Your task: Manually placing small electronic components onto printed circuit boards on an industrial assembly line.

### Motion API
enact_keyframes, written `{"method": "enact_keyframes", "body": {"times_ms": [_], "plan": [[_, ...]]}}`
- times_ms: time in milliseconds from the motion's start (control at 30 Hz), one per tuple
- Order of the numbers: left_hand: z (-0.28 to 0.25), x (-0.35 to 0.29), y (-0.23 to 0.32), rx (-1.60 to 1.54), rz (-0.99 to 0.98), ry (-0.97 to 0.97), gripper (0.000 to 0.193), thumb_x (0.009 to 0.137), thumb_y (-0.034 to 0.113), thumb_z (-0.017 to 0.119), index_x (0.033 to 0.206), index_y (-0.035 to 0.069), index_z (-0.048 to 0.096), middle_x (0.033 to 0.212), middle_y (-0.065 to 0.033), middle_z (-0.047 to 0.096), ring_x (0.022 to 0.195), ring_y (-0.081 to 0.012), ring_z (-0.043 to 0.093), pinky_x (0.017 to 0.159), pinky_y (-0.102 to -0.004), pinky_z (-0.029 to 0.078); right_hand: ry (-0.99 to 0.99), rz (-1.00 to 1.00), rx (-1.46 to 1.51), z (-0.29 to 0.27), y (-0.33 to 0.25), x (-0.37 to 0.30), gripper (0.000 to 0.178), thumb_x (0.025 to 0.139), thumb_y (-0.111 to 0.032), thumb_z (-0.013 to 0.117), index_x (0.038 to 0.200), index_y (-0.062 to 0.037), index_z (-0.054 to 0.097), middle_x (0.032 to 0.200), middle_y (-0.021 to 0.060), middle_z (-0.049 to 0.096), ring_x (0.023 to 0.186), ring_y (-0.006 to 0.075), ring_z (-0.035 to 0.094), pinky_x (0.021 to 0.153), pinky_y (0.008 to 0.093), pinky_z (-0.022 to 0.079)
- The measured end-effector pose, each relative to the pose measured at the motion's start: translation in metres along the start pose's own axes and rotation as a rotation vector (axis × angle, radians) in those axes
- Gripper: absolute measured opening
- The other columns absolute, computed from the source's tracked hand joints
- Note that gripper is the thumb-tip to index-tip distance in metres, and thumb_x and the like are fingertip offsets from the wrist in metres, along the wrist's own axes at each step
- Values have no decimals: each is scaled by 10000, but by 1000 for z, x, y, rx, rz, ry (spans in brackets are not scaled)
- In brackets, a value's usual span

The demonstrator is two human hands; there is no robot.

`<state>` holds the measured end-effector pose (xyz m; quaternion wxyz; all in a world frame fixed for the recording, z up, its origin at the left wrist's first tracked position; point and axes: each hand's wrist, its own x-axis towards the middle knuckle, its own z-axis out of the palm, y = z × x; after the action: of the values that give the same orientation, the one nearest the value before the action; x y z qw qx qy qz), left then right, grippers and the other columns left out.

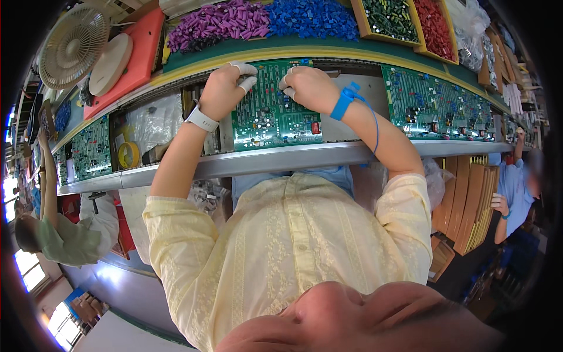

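Observation:
A green circuit board with many small parts lies in front of me on the line, a red part near its lower right corner. My left hand, with white finger cots and a watch at the wrist, is curled over the board's upper left edge. Its thumb and finger are bent toward each other; anything between them is too small to make out. Over the upper right part of the board, my right hand has its cot-covered fingertips drawn together, and what they hold is hidden. A blue wrist strap with a cord circles the right wrist.
Purple parts and blue parts lie in heaps beyond the line, near trays of green parts and red parts. More boards extend rightward. A metal rail runs along the front. Co-workers sit on both sides.

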<state>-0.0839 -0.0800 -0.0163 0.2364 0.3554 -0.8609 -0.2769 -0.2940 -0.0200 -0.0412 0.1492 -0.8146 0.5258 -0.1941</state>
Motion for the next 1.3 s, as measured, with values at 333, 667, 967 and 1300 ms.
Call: {"method": "enact_keyframes", "body": {"times_ms": [333, 667, 967, 1300], "plan": [[-6, 36, -53, 219, -13, 133, 179, 801, 128, 585, 946, 44, 646, 923, -156, 630, 851, -307, 604, 753, -366, 475, 263, 107, -256, -30, 63, 37, 199, 797, -167, 536, 929, -107, 673, 827, 125, 616, 797, 311, 593, 726, 423, 481], [15, 91, -53, 476, 0, 59, 225, 817, 161, 558, 1023, 105, 630, 954, -145, 592, 906, -319, 567, 800, -389, 465, 348, 19, -401, -25, 89, 44, 104, 744, -161, 629, 812, -83, 620, 752, 92, 586, 740, 285, 594, 634, 404, 480], [21, 96, -51, 519, 50, 56, 192, 807, 147, 573, 984, 73, 581, 967, -144, 563, 875, -333, 574, 741, -410, 483, 182, -190, 39, -23, 1, 27, 87, 739, -136, 591, 772, -60, 566, 764, 120, 597, 741, 304, 589, 663, 414, 471], [6, 76, -35, 338, -235, 190, 200, 818, 179, 582, 964, 45, 553, 851, -163, 637, 798, -338, 614, 702, -416, 486, -206, -6, 98, -13, 1, 20, 158, 745, -81, 574, 882, -51, 648, 906, 136, 633, 865, 307, 598, 762, 412, 476]]}}
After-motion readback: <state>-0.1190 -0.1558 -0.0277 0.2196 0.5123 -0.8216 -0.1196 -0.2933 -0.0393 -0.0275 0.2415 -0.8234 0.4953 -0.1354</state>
